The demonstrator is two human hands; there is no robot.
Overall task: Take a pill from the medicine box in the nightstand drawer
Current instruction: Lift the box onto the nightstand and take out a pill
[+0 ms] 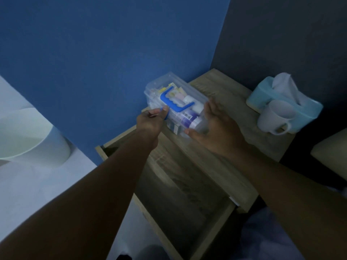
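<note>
Fingers [165,109] of my left hand [150,121] are pinched at the near-left edge of the medicine box [176,102], thumb tip against the lid beside the blue handle [173,101]; I judge they are working a side latch, though the latch itself is too small and dim for me to make out. My right hand [214,126] is spread wide, fingers loosely curved, cupping the box's right end with the thumb along its front lower corner. That reads as bracing: one hand steadies so the other can pry without the box sliding.

I see the box resting on the nightstand top [221,98], near its left edge by the blue wall, lid apparently still closed, with bottles and packets showing through the clear plastic. Its place up there makes sense, since the open drawer [180,188] below is deep and shadowed. A white mug [274,117] and a tissue box [281,94] stand well apart to the right, out of my way.
</note>
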